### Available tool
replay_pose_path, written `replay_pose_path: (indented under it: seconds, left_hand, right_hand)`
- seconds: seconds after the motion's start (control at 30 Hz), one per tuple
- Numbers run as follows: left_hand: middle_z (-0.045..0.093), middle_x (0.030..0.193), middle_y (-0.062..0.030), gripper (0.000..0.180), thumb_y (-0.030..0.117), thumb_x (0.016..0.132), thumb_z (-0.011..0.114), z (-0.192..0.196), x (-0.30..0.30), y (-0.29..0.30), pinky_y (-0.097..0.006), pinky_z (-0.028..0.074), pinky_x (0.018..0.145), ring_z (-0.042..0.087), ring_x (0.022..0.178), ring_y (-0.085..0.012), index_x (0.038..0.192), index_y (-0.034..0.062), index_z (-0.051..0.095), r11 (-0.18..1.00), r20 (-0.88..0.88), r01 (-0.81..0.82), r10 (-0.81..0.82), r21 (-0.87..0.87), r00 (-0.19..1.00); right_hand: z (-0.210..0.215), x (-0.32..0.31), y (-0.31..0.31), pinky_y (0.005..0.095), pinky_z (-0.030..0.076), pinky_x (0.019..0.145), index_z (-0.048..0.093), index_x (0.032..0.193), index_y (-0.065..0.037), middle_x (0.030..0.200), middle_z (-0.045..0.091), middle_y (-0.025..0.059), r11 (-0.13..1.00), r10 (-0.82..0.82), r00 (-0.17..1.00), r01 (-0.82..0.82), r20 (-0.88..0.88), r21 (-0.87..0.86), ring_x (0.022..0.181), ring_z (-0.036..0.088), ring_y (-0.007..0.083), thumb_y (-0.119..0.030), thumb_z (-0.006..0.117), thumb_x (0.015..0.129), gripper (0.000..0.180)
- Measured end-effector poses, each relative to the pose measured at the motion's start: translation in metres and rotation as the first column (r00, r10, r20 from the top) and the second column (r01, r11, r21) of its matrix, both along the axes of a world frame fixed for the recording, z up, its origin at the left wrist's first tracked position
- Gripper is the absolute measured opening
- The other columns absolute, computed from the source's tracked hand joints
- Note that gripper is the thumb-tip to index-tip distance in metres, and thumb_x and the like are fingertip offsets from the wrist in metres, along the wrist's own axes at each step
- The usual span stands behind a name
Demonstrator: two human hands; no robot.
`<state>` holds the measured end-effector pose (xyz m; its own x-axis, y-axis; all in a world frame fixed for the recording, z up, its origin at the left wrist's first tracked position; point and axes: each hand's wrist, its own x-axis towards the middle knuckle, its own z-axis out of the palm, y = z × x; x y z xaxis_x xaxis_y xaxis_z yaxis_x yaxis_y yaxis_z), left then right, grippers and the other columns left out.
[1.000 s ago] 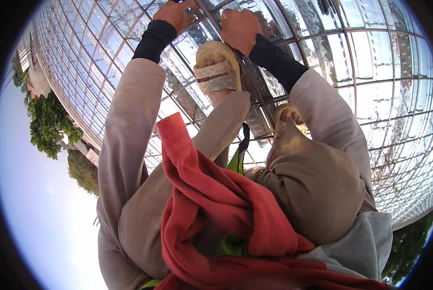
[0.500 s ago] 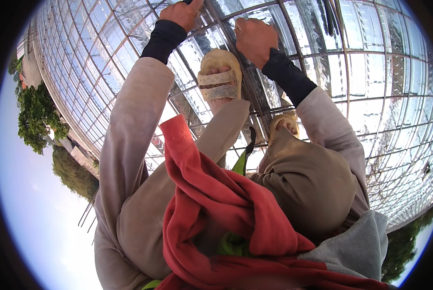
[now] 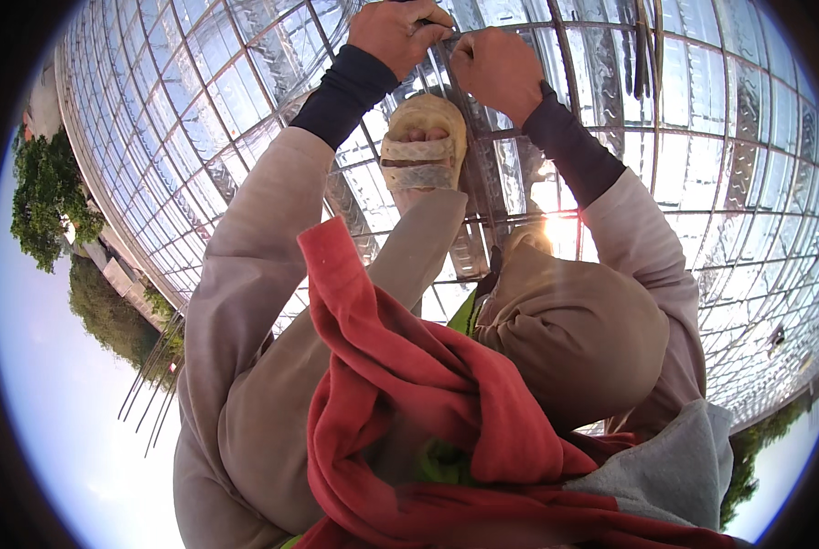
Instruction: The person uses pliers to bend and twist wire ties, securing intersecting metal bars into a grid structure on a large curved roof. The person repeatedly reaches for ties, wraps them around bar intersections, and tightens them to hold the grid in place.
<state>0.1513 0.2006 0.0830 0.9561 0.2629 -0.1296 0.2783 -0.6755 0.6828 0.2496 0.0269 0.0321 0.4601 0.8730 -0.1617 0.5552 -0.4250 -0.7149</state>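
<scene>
My left hand point(image 3: 400, 35) is closed at the top of the view, thumb and fingers pinched together over the steel bar mesh point(image 3: 565, 57). Something thin and dark shows at those fingertips, too small to name. Close by on the right, my right hand point(image 3: 499, 73) is curled into a fist against the mesh, a short gap from the left fingertips. Whatever it grips is hidden by the fingers. Dark cuffs cover both wrists. My sandalled foot point(image 3: 423, 174) rests just below the hands.
Shiny ribbed metal sheeting point(image 3: 684, 119) lies under the bar grid. Several dark strips point(image 3: 642, 55) lie to the right of my hands. At the left, beyond the curved edge, stand a tree point(image 3: 53, 197) and protruding bars point(image 3: 153, 384). A red cloth point(image 3: 409, 348) hangs before me.
My left hand has moved right and slightly down, closer to the right hand. The right hand has shifted slightly right. The view has moved a little, and sun glare now shows near my right foot.
</scene>
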Motion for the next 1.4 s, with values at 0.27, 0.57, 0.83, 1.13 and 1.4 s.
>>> replay_pose_path:
  seconds: [0.27, 0.57, 0.83, 1.13, 1.4]
  left_hand:
    - [0.075, 0.105, -0.0067, 0.026, 0.006, 0.093, 0.070, -0.028, -0.022, -0.014, -0.031, 0.057, 0.083, 0.073, 0.088, -0.0209, 0.119, 0.0100, 0.073, 0.977, 0.134, -0.092, 0.119, -0.194, 0.984]
    - [0.075, 0.107, -0.0112, 0.045, 0.011, 0.087, 0.074, -0.041, -0.036, -0.036, -0.041, 0.059, 0.077, 0.074, 0.094, -0.0356, 0.129, 0.0158, 0.060, 0.993, 0.148, -0.099, 0.088, 0.064, 0.985]
    - [0.077, 0.103, -0.0094, 0.021, 0.013, 0.088, 0.077, -0.043, -0.032, -0.047, -0.038, 0.059, 0.078, 0.075, 0.089, -0.0286, 0.107, 0.0099, 0.069, 0.951, 0.168, -0.310, 0.304, 0.009, 0.938]
    - [0.077, 0.086, -0.0082, 0.013, 0.017, 0.088, 0.079, -0.039, -0.029, -0.021, -0.033, 0.057, 0.068, 0.073, 0.074, -0.0241, 0.098, 0.0087, 0.075, 0.982, 0.265, -0.187, 0.190, -0.036, 0.945]
    - [0.077, 0.086, -0.0093, 0.016, 0.019, 0.092, 0.070, -0.011, -0.011, -0.017, -0.033, 0.058, 0.072, 0.071, 0.075, -0.0186, 0.100, 0.0056, 0.076, 0.922, -0.163, -0.369, 0.348, -0.118, 0.923]
  right_hand:
    - [0.036, 0.006, 0.000, 0.0284, 0.039, 0.055, 0.065, 0.077, -0.003, 0.064, 0.051, -0.0009, 0.995, -0.032, 0.669, 0.091, -0.743, 0.039, 0.058, 0.046, 0.0095, -0.040, 0.065, 0.097, 0.041]
    - [0.054, 0.017, -0.005, 0.0347, 0.048, 0.062, 0.069, 0.095, -0.005, 0.071, 0.061, 0.0081, 0.970, 0.145, 0.774, 0.013, -0.616, 0.244, 0.069, 0.061, 0.0202, -0.035, 0.059, 0.099, 0.031]
    - [0.102, 0.052, 0.014, 0.0417, 0.053, 0.066, 0.059, 0.094, 0.002, 0.081, 0.068, 0.0201, 0.937, 0.349, 0.910, -0.344, -0.223, 0.063, 0.079, 0.069, 0.0354, -0.003, 0.056, 0.093, 0.006]
    - [-0.024, 0.047, 0.037, 0.0406, 0.056, 0.068, 0.071, 0.096, -0.004, 0.086, 0.069, 0.0184, 0.879, 0.468, 0.829, -0.471, 0.306, -0.070, 0.076, 0.069, 0.0316, -0.017, 0.064, 0.094, 0.015]
    - [-0.011, -0.008, 0.003, 0.0413, 0.056, 0.064, 0.071, 0.091, -0.005, 0.071, 0.069, 0.0138, 0.990, -0.111, 0.992, 0.105, 0.058, 0.097, 0.064, 0.069, 0.0333, -0.023, 0.068, 0.090, 0.017]
